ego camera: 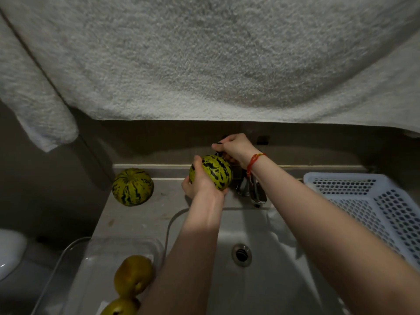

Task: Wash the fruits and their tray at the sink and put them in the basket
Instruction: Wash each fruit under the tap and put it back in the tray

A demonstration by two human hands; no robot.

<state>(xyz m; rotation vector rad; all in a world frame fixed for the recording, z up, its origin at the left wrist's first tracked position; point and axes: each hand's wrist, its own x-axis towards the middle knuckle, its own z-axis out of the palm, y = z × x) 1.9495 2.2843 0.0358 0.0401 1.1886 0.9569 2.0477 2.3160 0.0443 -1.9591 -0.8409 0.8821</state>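
Observation:
My left hand (pixel 200 181) grips a green striped melon (pixel 212 172) above the back ledge of the sink (pixel 268 235), next to the chrome faucet (pixel 254 189). My right hand (pixel 234 147) reaches past the melon and its fingers curl round a dark knob at the wall. A second striped melon (pixel 133 186) sits on the counter at the left. The clear plastic tray (pixel 95 260) at the lower left holds two yellow-green fruits (pixel 133 275). The white perforated basket (pixel 368 201) stands to the right of the sink.
White towels (pixel 204 60) hang above the sink and fill the upper view. The sink drain (pixel 241 254) lies in the basin's middle. A white rounded object (pixel 9 251) shows at the far left edge.

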